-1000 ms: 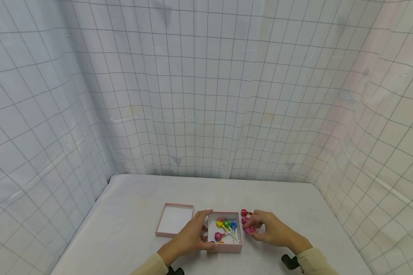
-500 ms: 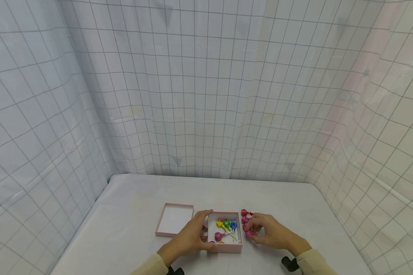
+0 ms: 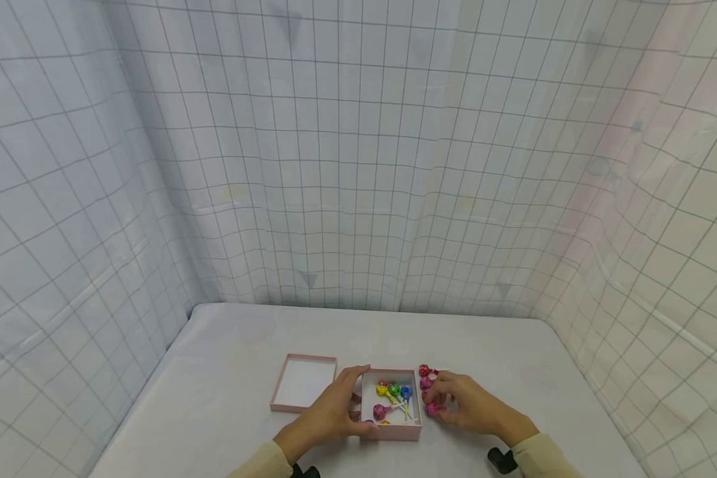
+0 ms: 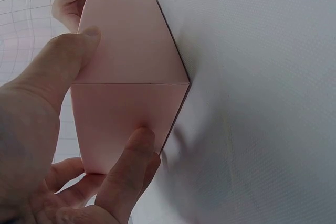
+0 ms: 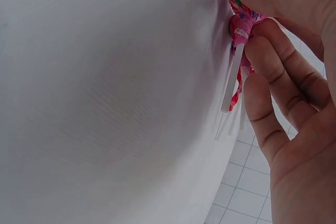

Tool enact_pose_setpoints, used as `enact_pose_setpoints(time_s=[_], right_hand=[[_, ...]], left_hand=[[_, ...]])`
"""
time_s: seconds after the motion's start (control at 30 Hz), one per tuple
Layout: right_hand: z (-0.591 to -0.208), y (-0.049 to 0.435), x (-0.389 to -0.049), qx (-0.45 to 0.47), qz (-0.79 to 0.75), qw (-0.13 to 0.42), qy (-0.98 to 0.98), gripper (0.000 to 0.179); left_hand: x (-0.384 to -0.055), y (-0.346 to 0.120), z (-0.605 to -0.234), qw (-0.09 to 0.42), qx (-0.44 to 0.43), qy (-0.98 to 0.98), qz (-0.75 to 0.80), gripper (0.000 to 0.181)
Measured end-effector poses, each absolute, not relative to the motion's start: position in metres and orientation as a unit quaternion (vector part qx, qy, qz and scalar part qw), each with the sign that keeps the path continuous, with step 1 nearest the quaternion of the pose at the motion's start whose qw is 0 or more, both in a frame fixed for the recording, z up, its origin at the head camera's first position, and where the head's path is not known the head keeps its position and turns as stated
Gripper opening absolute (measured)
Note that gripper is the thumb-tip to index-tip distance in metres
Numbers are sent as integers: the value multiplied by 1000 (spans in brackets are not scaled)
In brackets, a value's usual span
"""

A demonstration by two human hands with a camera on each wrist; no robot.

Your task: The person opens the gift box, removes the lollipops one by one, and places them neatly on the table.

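My left hand [image 3: 331,408] grips the open pink box [image 3: 394,433] at its left side. In the left wrist view its thumb presses one wall of the box [image 4: 131,40] and its fingers [image 4: 126,174] the adjoining wall. Inside lie several wrapped lollipops, among them a yellow one [image 3: 382,390], a blue one [image 3: 405,392] and a pink one [image 3: 380,411]. Right of the box, my right hand [image 3: 469,405] pinches a pink lollipop [image 5: 244,9] by its wrapped head, its white stick pointing away from the box. Fingers partly hide other lollipops behind it.
A shallow pink-edged lid [image 3: 303,382] with a white inside lies left of the box, behind my left hand. Beyond my right fingertips, a red lollipop [image 3: 424,370] and another pink lollipop [image 3: 425,383] form a row on the white table [image 3: 245,338]. Gridded white curtains [image 3: 358,199] surround the table.
My right hand has moved the pink lollipop slightly toward me, along the box's right side, and now keeps it near the end of the row. The left hand and box stay put.
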State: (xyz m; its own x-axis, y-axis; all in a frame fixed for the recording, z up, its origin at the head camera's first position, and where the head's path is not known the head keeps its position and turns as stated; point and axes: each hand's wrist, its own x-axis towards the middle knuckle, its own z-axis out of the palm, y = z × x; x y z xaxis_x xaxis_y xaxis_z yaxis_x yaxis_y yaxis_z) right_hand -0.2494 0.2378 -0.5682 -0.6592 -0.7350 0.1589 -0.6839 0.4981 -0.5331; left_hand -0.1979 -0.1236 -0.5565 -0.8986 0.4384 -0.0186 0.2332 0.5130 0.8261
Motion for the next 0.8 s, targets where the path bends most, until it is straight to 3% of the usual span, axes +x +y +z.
enact_pose_setpoints(time_s=[0.8], right_hand=[[-567, 240, -250, -415, -284, 31, 864, 26]], left_hand=[[-199, -123, -557, 109, 197, 865, 448, 117]])
